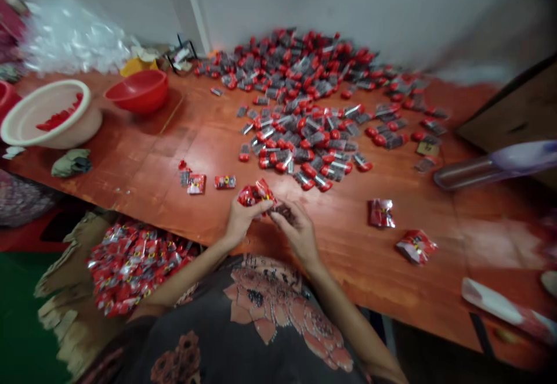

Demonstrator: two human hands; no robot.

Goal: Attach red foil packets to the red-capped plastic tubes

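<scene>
My left hand (242,217) pinches a shiny red printed packet (252,195) above the front of the table. Close beside it, my right hand (298,228) has its fingers closed on a small dark item (284,210), held against the packet's edge; it resembles the small clear containers with red ends, but the fingers partly hide it. Left of my hands lie two similar red packets (225,182) and a loose small container (185,177) with a red piece near it. Beyond my hands spreads a large pile of red-ended clear containers (304,134).
An open carton (65,303) full of red packets (139,262) sits below the table's left edge. Two packets (382,213) lie at right, near a clear tube-shaped object (470,169). A white basin (89,118) with red pieces and a red bowl (143,94) stand at left.
</scene>
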